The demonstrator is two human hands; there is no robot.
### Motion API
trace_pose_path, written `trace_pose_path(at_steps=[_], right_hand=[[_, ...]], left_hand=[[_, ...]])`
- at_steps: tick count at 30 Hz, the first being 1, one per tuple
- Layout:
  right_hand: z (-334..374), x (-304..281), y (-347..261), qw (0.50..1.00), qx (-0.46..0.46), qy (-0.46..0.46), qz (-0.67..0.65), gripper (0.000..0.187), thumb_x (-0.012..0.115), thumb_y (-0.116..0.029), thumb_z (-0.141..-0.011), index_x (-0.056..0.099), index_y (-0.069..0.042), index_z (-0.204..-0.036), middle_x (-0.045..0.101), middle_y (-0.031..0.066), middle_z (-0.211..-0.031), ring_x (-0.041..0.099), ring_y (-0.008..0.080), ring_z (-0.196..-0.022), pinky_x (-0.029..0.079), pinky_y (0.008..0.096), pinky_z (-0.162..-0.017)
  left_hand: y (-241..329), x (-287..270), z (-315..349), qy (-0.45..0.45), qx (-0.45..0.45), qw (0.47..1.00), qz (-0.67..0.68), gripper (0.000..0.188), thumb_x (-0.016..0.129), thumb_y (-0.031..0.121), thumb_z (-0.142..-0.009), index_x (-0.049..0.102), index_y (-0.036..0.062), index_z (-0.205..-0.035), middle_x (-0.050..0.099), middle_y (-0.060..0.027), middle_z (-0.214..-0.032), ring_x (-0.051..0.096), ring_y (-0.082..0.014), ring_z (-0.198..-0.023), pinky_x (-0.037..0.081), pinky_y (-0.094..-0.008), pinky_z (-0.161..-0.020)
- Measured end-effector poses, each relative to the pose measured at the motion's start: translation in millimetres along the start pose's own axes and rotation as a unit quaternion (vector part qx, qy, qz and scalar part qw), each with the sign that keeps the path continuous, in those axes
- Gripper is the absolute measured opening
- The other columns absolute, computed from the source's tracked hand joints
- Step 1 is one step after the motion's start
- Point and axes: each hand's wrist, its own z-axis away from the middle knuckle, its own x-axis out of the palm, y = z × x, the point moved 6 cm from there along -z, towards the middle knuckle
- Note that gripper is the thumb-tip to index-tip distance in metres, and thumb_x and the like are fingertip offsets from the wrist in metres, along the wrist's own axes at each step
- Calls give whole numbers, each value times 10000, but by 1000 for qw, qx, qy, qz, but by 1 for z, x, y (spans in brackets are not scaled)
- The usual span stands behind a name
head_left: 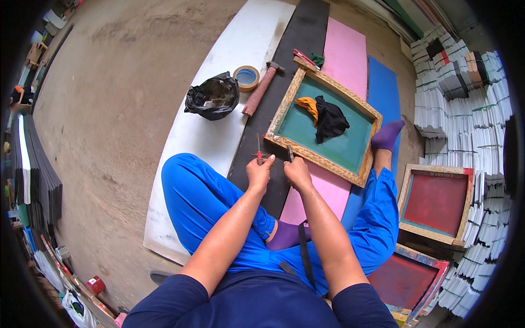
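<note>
In my closed left hand (pixel 259 175) is a screwdriver (pixel 259 155) with a red handle, its thin shaft pointing away from me. My right hand (pixel 297 171) is wrapped round a dark metal tool (pixel 290 152), which looks like pliers and meets the near rail of a wooden screen-printing frame (pixel 322 160). Green mesh (pixel 350 143) fills that frame. On the mesh lie a black cloth (pixel 331 119) and an orange cloth (pixel 308 107). A hammer (pixel 261 90) with a wrapped, reddish handle rests left of the frame.
Left of the hammer stand a tape roll (pixel 246 78) and an open black plastic bag (pixel 213 96). White, black, pink and blue boards lie beneath. Two red-meshed frames, one here (pixel 436 200), sit at right beside stacked white bundles (pixel 465 120). My legs flank the work.
</note>
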Motion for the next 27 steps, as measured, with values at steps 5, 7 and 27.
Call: trace_pose_path(at_steps=[5,7,27], right_hand=[[10,1,-3,998,-25,49,4,363,542,-259,-907,649,70,-1017,660,322,-1018,625,479,-1024,487,545,-887],[6,9,2,995,-49,80,-20,334,552,-239,-908,635,68,-1008,673,307,-937,660,458,-925,514,525,-824],[49,51,21,886,-24,-329,-326,237,602,-241,-965,581,-41,-1089,661,88,-844,672,171,-682,553,316,-537]], left_hand=[[-2,0,-1,7,-8,1000,4,289,788,279,-835,622,52,-768,547,10,-602,429,-74,-396,312,-258,-364],[-1,1,-1,9,-11,1000,0,285,784,276,-840,622,52,-771,548,10,-603,427,-72,-394,308,-256,-363],[-11,-9,1,-6,52,999,3,212,701,247,-915,634,51,-868,576,-1,-649,443,-72,-418,337,-256,-383]])
